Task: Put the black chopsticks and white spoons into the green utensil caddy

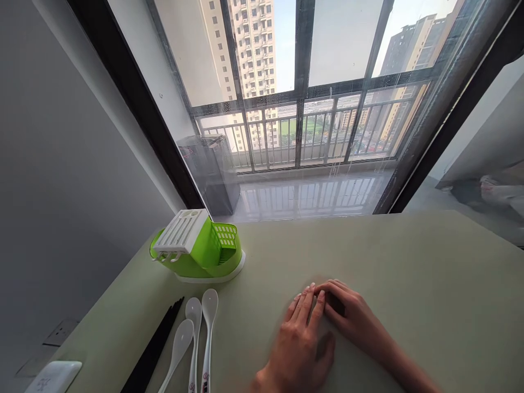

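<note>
My left hand [297, 341] rests on the pale green table with its fingers stretched out and holds nothing. Beside it, my right hand [346, 305] is loosely curved, with a gap between thumb and forefinger and nothing visible in it. Its fingertips meet the fingers of my left hand. To the left lie three white spoons: a long one [209, 311], a middle one [194, 314] and a shorter one [181, 342]. A bundle of black chopsticks [153, 349] lies next to them. Behind these stands a green and white utensil holder [221, 267] with slots and hooks.
The table [388, 251] reaches to a glass door with a dark frame [155, 131]. A white object [55, 376], partly cut off, sits at the table's near left edge. A grey wall [73, 180] rises on the left. Beyond the glass, a dark cabinet [213, 174] stands on the balcony.
</note>
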`<state>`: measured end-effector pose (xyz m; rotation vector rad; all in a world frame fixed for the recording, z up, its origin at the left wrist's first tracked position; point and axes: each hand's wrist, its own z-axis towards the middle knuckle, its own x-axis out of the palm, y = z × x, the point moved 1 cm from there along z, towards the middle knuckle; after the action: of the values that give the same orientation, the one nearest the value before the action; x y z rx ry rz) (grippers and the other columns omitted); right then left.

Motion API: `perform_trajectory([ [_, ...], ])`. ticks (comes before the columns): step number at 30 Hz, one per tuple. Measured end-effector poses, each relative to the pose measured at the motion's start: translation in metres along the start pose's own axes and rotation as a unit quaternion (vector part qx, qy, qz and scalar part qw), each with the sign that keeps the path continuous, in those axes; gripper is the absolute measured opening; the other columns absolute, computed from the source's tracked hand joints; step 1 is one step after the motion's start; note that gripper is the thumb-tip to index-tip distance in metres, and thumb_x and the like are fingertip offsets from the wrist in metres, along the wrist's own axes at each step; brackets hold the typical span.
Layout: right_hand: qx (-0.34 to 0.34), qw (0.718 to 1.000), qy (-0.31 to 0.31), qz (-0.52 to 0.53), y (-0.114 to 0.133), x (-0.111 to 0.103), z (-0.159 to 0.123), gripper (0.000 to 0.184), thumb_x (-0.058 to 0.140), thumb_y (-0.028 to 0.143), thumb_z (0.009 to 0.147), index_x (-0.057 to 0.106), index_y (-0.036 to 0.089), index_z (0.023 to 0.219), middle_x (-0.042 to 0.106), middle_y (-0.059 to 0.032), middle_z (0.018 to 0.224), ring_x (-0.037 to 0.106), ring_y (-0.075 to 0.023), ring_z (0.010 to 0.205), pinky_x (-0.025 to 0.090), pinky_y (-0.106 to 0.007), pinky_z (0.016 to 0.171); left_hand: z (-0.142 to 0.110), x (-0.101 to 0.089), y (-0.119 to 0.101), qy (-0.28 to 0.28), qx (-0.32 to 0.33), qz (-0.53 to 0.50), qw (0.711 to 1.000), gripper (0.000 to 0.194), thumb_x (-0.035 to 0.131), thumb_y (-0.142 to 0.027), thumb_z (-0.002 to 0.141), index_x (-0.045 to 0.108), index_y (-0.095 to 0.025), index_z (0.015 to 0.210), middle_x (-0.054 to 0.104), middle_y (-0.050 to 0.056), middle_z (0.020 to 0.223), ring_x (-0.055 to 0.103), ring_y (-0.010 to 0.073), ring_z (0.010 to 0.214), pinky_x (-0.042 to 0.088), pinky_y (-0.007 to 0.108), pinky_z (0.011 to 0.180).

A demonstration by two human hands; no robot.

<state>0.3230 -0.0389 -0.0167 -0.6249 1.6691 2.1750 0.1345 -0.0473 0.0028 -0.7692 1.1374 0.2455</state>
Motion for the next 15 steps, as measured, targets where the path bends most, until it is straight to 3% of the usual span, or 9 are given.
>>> perform_trajectory([
  [15, -0.003, 1.0, -0.001, 0.0, -0.0016, 0.001, -0.0005, 0.014, 0.056, 0.026, 0.102, 0.069, 0.026, 0.107, 0.072, -0.0054, 0.11, 0.067, -0.0234, 0.103, 0.052, -0.038, 0.091, 0.0003, -0.0013, -0.0009, 0.003, -0.003, 0.007, 1.0, 0.08, 0.061, -0.021, 0.096, 0.025, -0.011, 0.167, 0.036, 0.018, 0.171, 0.03, 0.0292, 0.161, 0.037, 0.052, 0.13],
])
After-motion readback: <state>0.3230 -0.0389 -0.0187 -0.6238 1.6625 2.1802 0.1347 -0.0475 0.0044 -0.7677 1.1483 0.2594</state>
